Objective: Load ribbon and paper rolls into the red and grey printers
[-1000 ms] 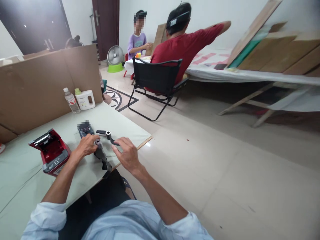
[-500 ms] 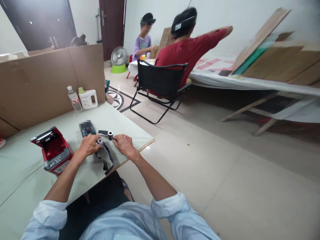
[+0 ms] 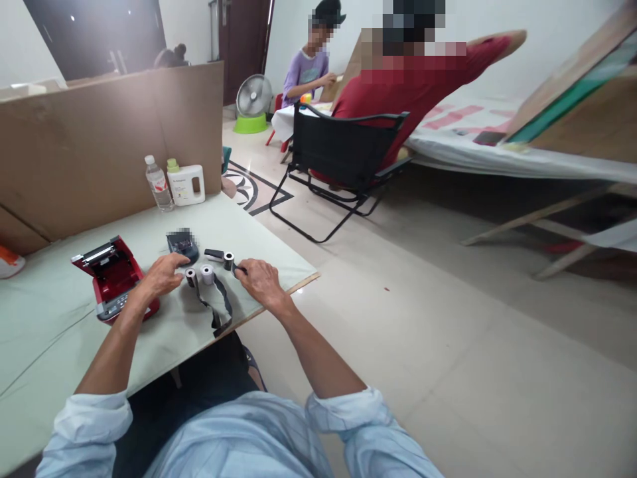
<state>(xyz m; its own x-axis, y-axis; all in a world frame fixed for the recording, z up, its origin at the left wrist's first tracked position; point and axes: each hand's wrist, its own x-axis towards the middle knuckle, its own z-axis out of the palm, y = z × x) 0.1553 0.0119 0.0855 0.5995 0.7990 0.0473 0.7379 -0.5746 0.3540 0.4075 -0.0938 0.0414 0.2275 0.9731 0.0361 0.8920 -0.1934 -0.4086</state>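
My left hand is open above the table, thumb and forefinger apart, just left of a small paper roll. A second paper roll stands beside that one. Dark, crinkled strips trail from these two toward the table's front edge. Farther right is a third roll, with a dark flat piece reaching out to its left. My right hand has its fingers closed on a dark strip next to the third roll. Left of my left hand sits a red printer, lid raised.
A dark handheld device lies behind my left hand. A water bottle and a white jug stand against a cardboard partition. Beyond the table, one person sits in a black chair; another sits near a fan.
My left hand has let go of a paper roll and drawn back to the left; two rolls now show there, standing side by side. My right hand stays by the third roll. The view has shifted slightly.
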